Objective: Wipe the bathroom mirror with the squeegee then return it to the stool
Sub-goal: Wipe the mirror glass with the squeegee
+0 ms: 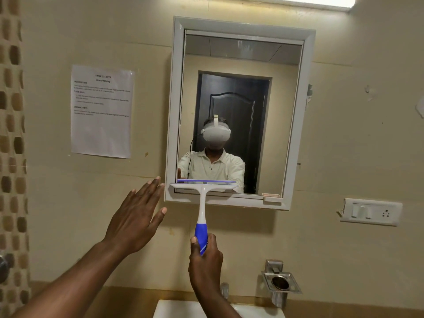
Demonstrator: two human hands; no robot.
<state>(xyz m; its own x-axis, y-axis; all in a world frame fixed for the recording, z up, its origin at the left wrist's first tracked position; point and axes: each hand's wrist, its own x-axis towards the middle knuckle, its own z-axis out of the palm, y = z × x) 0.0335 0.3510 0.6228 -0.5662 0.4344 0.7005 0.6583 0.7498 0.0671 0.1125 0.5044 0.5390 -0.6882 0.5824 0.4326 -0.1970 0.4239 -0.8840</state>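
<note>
Both hands are up at the mirror (238, 106): my right hand (205, 260) is wrapped around the blue grip of the squeegee (203, 191), whose blade lies level against the glass near the bottom edge, while my left hand (135, 216) is spread flat, fingertips at the frame's lower left corner.

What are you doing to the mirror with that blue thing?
A person is wiping the bathroom mirror with a squeegee. The right hand grips its blue handle, and the white blade sits across the bottom edge of the glass, on the left part. The left hand is open, fingers straight, reaching up beside the lower left corner of the mirror frame. Below are a white sink and a metal holder on the wall. No stool shows here.
</note>
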